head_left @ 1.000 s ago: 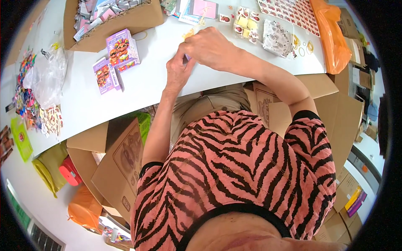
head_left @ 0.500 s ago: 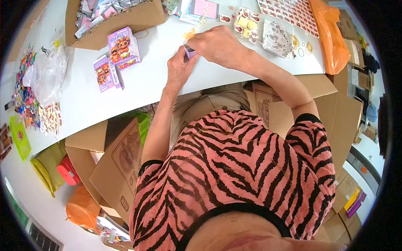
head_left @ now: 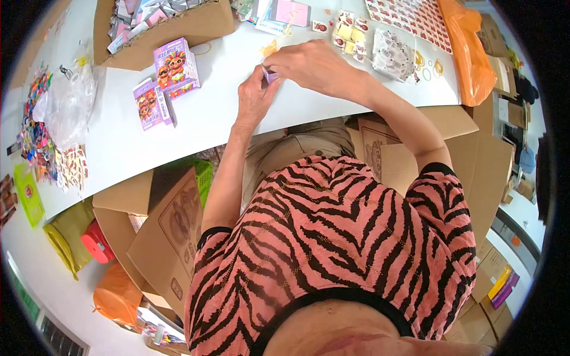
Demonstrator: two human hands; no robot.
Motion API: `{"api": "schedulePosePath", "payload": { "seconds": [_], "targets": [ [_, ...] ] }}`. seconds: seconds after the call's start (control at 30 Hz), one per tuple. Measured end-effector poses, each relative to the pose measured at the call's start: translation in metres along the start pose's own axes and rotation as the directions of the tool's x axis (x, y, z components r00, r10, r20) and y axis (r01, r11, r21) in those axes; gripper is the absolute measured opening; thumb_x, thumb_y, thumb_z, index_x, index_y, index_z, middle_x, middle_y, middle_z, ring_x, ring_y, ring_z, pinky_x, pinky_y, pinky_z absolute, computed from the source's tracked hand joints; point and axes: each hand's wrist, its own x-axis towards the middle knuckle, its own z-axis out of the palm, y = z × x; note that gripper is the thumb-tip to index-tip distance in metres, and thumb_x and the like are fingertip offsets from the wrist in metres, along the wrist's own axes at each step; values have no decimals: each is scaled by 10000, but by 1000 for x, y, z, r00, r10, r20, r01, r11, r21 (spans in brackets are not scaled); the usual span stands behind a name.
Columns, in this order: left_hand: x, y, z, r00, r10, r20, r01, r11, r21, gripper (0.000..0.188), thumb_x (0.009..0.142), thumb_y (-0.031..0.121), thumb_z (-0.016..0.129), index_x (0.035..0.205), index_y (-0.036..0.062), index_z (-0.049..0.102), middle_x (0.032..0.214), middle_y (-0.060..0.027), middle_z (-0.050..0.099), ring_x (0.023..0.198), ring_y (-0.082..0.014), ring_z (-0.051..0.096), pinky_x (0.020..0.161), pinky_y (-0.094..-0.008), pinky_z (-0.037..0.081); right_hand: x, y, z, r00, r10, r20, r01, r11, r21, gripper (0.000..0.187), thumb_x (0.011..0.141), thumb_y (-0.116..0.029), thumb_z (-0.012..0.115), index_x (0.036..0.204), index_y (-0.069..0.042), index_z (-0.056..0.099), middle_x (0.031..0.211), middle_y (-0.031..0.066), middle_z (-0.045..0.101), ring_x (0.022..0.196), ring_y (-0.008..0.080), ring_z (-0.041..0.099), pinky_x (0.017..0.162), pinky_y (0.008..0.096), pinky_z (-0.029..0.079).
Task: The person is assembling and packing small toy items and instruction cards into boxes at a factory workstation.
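At the far middle of the white table, my left hand [head_left: 257,98] is closed round a small purple box [head_left: 271,76]. Most of that box is hidden by my fingers. My right hand [head_left: 314,66] bends over its upper end with fingers pressed together; what they hold, if anything, is out of sight. Just beyond my hands lies a small yellow-orange piece [head_left: 269,47]. To the left, a stack of purple cartoon-printed boxes [head_left: 176,66] stands beside another purple box [head_left: 149,107] lying on the table.
A cardboard box [head_left: 172,38] full of packets stands at the back left. Clear plastic bags [head_left: 68,107] and colourful trinkets lie far left. Sticker sheets [head_left: 409,21], a clear bag of small pieces [head_left: 393,54], rubber bands [head_left: 437,68] and an orange bag [head_left: 472,56] are right.
My right hand has shifted slightly, its knuckles lower and a little nearer me, still at the box's upper end. My left hand keeps its grip almost unmoved.
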Motion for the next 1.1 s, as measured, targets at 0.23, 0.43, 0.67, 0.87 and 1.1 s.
{"api": "schedulePosePath", "payload": {
  "seconds": [0.23, 0.43, 0.67, 0.87, 1.1],
  "targets": [
    [-1, -3, -1, 996, -87, 38, 94, 938, -333, 310, 823, 132, 695, 1058, -17, 559, 883, -116, 684, 796, -152, 644, 718, -304, 509, -41, 7, 1, 917, 313, -246, -216, 911, 352, 261, 816, -60, 640, 1076, -88, 629, 990, 82, 640, 781, 217, 629, 699, 314, 518],
    [-18, 38, -13, 965, -161, 208, 224, 920, -323, 331, 848, 113, 654, 1132, -23, 553, 945, -129, 684, 884, -153, 638, 801, -309, 492, -71, -8, 4, 893, 381, -240, -180, 791, 584, 395, 800, -29, 665, 1182, -76, 579, 1125, 80, 607, 966, 185, 587, 858, 301, 475],
    [-49, 72, -20, 942, -224, 252, 289, 920, -264, 325, 844, 125, 643, 1111, -40, 556, 945, -145, 679, 891, -175, 643, 819, -315, 486, -90, -24, 4, 900, 426, -93, -186, 567, 802, 434, 825, -9, 655, 1243, -68, 556, 1084, 52, 625, 907, 130, 618, 830, 287, 511],
    [-73, 89, -19, 909, -251, 333, 366, 864, -347, 533, 869, 114, 631, 1310, -35, 373, 1076, -184, 629, 968, -226, 630, 857, -327, 487, -110, -32, 4, 901, 431, 44, -259, 456, 851, 410, 838, 7, 639, 1236, -55, 562, 1074, 51, 625, 926, 118, 614, 824, 270, 515],
    [-96, 88, -9, 972, -187, 139, 231, 858, -460, 743, 800, 69, 714, 1397, -10, 278, 1085, -188, 627, 950, -194, 645, 808, -303, 520, -131, -47, 12, 832, 513, 211, -363, 214, 907, 358, 865, 13, 606, 1217, -29, 556, 1059, 64, 622, 959, 103, 598, 824, 257, 518]
  ]
}}
